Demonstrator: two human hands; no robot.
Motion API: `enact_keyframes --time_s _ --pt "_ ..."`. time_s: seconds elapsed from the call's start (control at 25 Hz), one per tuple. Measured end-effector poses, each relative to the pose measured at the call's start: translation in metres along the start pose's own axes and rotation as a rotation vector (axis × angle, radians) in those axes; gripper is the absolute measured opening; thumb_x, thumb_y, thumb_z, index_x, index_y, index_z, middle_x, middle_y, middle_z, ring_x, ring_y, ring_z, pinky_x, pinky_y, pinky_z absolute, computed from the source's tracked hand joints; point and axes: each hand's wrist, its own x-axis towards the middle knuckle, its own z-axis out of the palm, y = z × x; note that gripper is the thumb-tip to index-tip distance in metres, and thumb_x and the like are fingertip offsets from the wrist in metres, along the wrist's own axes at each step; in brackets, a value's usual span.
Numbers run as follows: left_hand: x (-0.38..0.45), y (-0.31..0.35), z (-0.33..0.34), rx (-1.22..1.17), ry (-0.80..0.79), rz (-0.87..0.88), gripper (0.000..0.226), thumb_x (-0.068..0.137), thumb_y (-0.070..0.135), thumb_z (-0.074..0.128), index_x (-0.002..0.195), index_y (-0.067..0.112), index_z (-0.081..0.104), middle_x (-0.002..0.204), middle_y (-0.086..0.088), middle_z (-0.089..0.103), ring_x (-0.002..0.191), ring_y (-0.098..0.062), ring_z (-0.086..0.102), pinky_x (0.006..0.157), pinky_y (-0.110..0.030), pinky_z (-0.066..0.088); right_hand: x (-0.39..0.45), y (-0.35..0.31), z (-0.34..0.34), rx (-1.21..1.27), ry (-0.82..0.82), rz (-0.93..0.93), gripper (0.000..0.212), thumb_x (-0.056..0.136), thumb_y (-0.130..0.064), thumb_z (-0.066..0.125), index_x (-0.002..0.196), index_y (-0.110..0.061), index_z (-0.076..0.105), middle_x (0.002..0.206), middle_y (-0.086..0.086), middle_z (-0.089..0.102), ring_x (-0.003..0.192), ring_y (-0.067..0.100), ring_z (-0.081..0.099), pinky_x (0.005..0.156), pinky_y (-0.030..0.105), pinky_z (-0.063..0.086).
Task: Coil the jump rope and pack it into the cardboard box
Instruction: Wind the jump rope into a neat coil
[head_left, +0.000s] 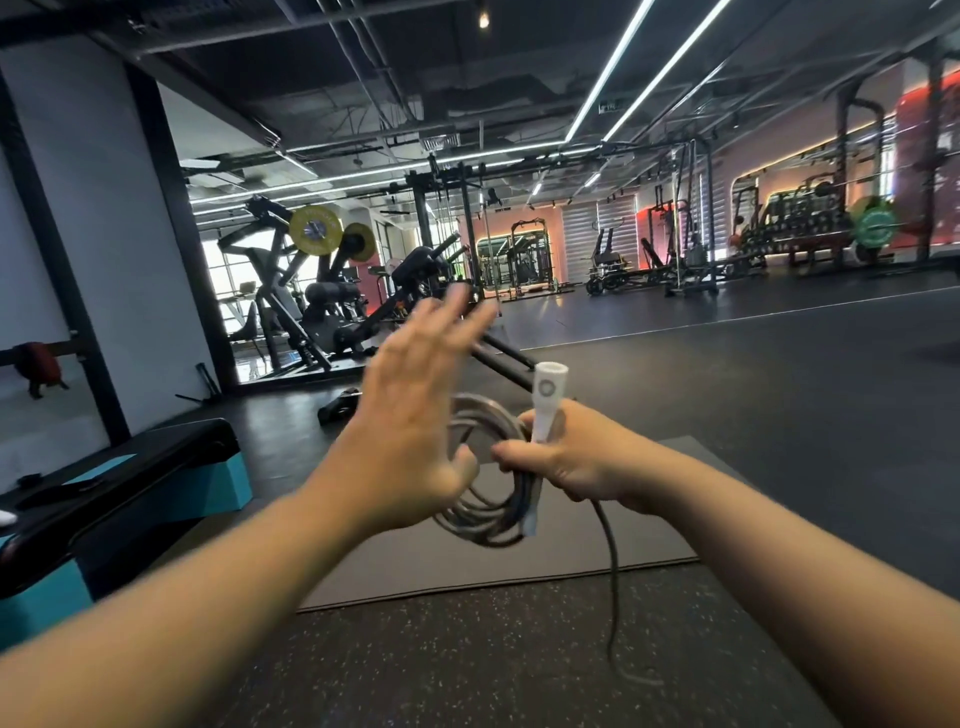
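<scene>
Several loops of grey jump rope (485, 499) hang gathered in a coil at mid-frame, held above the floor. Two white handles (546, 402) lie side by side against the right edge of the coil; one points up and away, and the lower end of another shows below the grip. One loose tail of rope (612, 587) drops from under the grip, curves down to the near right and ends blurred just above the speckled floor (467, 665).

Right hand (563, 457): fingers closed tight around the handles and the bunched loops, thumb toward the left.

Left hand (410, 415): open, fingers spread and pointing up and away, blurred by motion. Its palm faces the coil and its thumb lies close to the loops; contact with the rope cannot be determined.

Below the hands, a dark rectangular mat (519, 561) lies flat on the floor, extending to the right behind the right forearm. At near left stands a black-topped step platform (130, 467) with teal sides. Far left holds a weight machine carrying a yellow plate (316, 229); far right shows racks with a green plate (875, 226). Bright strip lights run across the dark ceiling.
</scene>
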Motion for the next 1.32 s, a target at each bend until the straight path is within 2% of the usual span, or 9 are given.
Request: enact_keyframes --time_s 0.12,0.2,0.28,0.4,0.56,0.88,1.04,1.2,1.32 --pt "0.017 0.010 -0.008 0.454 -0.165 0.579 0.103 0.076 0.035 0.058 0.163 0.020 0.004 0.172 -0.007 0.000 0.157 -0.030 -0.008 0.123 -0.059 0.000 -0.001 -0.012 0.006 -0.395 -0.200 0.025 0.035 0.096 -0.034 0.061 0.123 -0.013 0.066 0.114 0.012 0.067 0.103 0.017 0.061 0.089 0.034 0.051" --pt "0.022 0.017 -0.005 0.518 -0.250 0.650 0.098 0.079 0.030 0.059 0.163 0.013 0.010 0.169 -0.010 0.022 0.157 -0.029 0.006 0.124 -0.056 0.001 -0.005 -0.023 0.013 -0.601 -0.273 0.026 0.044 0.099 -0.031 0.056 0.140 -0.013 0.055 0.138 0.015 0.056 0.123 0.029 0.053 0.102 0.041 0.047" --pt "0.020 0.019 0.000 0.528 -0.353 0.477 0.099 0.081 0.028 0.063 0.162 0.011 0.008 0.153 -0.007 0.048 0.147 -0.026 0.035 0.120 -0.046 0.022 -0.006 -0.027 0.011 -0.446 -0.221 0.012 0.011 0.092 -0.023 0.066 0.102 -0.024 0.065 0.102 0.006 0.065 0.090 0.021 0.061 0.074 0.032 0.052" --pt "0.014 0.017 0.009 0.468 -0.432 0.166 0.075 0.088 0.034 0.057 0.155 0.020 0.026 0.113 -0.001 0.067 0.108 -0.025 0.063 0.078 -0.035 0.043 -0.002 -0.021 0.008 -0.361 -0.184 0.013 0.019 0.078 -0.018 0.073 0.071 -0.026 0.057 0.068 -0.003 0.059 0.062 0.013 0.052 0.059 0.029 0.043" --pt "0.008 0.010 0.012 0.274 -0.596 0.005 0.018 0.093 0.038 0.053 0.106 0.026 0.051 0.083 0.006 0.051 0.087 -0.024 0.059 0.068 -0.034 0.043 -0.003 -0.015 0.013 -0.373 -0.185 0.020 0.016 0.075 -0.029 0.075 0.066 -0.022 0.064 0.060 -0.003 0.060 0.053 0.013 0.050 0.056 0.031 0.041" --pt "-0.008 -0.029 -0.002 0.019 -0.685 -0.278 0.030 0.095 0.055 0.056 0.087 0.027 0.051 0.076 0.009 0.055 0.070 -0.014 0.054 0.063 -0.033 0.040 -0.010 0.008 -0.022 0.063 -0.080 0.134 0.075 0.081 -0.081 0.054 0.083 -0.009 0.076 0.061 -0.001 0.042 0.054 0.019 0.039 0.053 0.031 0.043" --pt "-0.022 -0.034 0.001 -0.474 -0.384 -0.564 0.033 0.097 0.040 0.061 0.070 0.020 0.064 0.058 0.012 0.067 0.046 0.000 0.048 0.053 -0.025 0.036 -0.015 0.032 -0.018 0.483 -0.034 0.199 0.080 0.069 -0.090 0.054 0.089 -0.013 0.064 0.063 -0.002 0.035 0.048 0.014 0.029 0.055 0.034 0.046" --pt "-0.016 -0.010 0.014 -0.867 -0.082 -0.884 0.026 0.100 0.033 0.059 0.083 0.015 0.068 0.077 0.000 0.079 0.063 -0.019 0.047 0.058 -0.031 0.039 -0.015 0.033 0.027 0.702 -0.040 0.129 0.101 0.056 -0.086 0.071 0.120 -0.009 0.060 0.089 0.008 0.043 0.053 0.008 0.025 0.045 0.022 0.024" --pt "-0.011 0.004 0.036 -0.937 0.041 -0.993 0.026 0.099 0.035 0.058 0.088 0.016 0.071 0.076 0.003 0.077 0.064 -0.012 0.063 0.066 -0.031 0.047 -0.009 0.018 0.055 0.798 0.111 0.040 0.078 0.065 -0.072 0.078 0.119 -0.017 0.066 0.095 0.007 0.064 0.049 0.007 0.027 0.044 0.023 0.021"
